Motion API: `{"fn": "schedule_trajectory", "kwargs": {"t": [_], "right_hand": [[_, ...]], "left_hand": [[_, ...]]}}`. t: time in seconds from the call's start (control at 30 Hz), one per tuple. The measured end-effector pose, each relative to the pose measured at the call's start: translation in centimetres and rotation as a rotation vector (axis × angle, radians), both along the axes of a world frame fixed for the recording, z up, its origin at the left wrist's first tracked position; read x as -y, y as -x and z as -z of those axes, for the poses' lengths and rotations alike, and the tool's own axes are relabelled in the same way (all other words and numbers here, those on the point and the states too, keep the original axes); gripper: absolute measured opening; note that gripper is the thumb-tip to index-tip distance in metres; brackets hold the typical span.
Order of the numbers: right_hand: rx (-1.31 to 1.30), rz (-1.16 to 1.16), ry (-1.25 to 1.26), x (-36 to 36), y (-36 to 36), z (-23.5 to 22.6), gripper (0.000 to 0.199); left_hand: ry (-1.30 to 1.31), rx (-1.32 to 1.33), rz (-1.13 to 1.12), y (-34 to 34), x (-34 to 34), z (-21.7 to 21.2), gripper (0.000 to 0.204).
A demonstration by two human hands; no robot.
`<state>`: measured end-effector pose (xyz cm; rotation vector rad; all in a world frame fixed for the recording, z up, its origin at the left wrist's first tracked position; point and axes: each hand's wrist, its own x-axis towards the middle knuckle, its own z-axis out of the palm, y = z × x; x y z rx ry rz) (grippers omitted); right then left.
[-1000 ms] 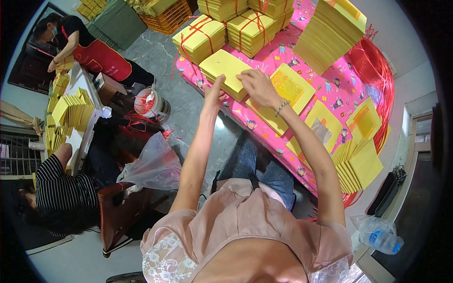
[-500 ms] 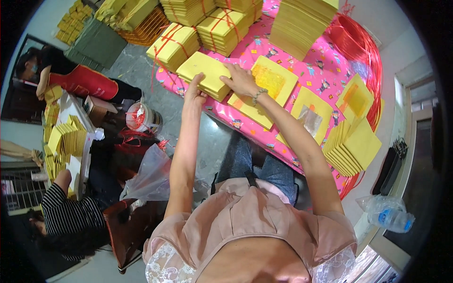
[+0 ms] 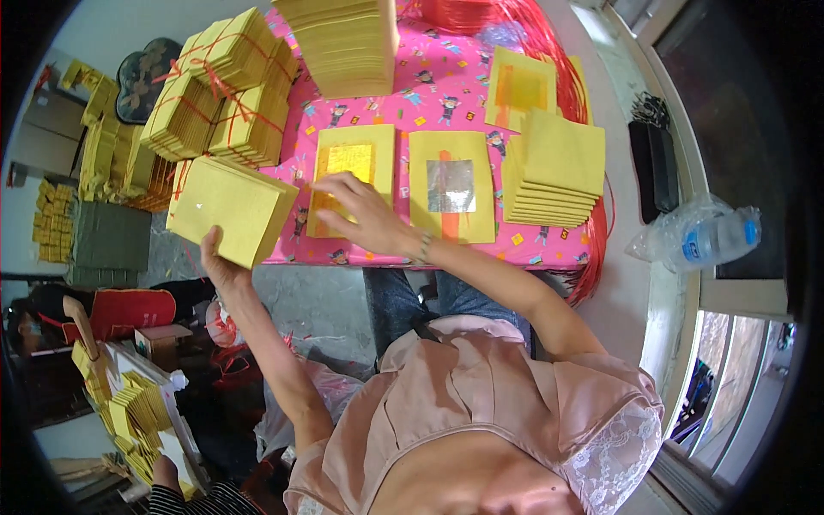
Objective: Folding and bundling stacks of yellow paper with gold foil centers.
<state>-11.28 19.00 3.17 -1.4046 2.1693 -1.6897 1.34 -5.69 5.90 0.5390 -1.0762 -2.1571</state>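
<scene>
My left hand [image 3: 227,264] grips the near edge of a thick stack of yellow paper [image 3: 227,206], thumb on top and fingers beneath. That stack is tilted at the table's left front corner, against tied bundles. My right hand [image 3: 367,213] is open, fingers apart, over the lower part of a yellow pile with a gold foil square [image 3: 352,161] on top. Whether its fingertips touch the paper, I cannot tell. Right of it lies a yellow pile topped with a silver foil square [image 3: 452,185] and an orange stripe.
Yellow bundles tied with red string [image 3: 225,94] stand at the back left, beside a tall yellow stack [image 3: 343,51]. On the right are a fanned stack [image 3: 558,163] and red cords [image 3: 577,103]. A wrapped bottle [image 3: 704,240] is beyond the table. Another person's striped sleeve [image 3: 210,502] shows lower left.
My right hand has let go of the yellow stack and moved over the gold-foil pile. My left hand still holds the stack, now farther left in view. The whole view has turned.
</scene>
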Motion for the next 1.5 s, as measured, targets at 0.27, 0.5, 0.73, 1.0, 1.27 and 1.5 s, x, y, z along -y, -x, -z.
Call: {"fn": "schedule_trajectory", "kwargs": {"t": [0.27, 0.5, 0.73, 1.0, 1.27, 1.5], "right_hand": [[0.158, 0.384, 0.016, -15.5, -3.5, 2.5, 0.032], [0.256, 0.717, 0.056, -22.9, -4.2, 4.4, 0.026], [0.401, 0.828, 0.206, -26.1, -3.8, 5.1, 0.027], [0.586, 0.837, 0.315, -27.9, -4.1, 7.3, 0.027], [0.628, 0.871, 0.330, -28.2, -3.6, 7.0, 0.027], [0.610, 0.910, 0.296, -27.5, -3.7, 7.3, 0.035]], "left_hand": [[0.195, 0.226, 0.460, 9.7, -5.1, -5.9, 0.053], [0.546, 0.519, 1.129, 22.0, -20.3, -12.7, 0.040], [0.882, 0.482, 1.524, 31.2, -31.5, -13.2, 0.048], [0.748, 0.529, 1.734, 35.6, -36.9, -9.4, 0.045], [0.707, 0.608, 1.814, 37.3, -38.1, -4.2, 0.041], [0.666, 0.641, 1.923, 37.7, -37.3, 0.8, 0.040]]}}
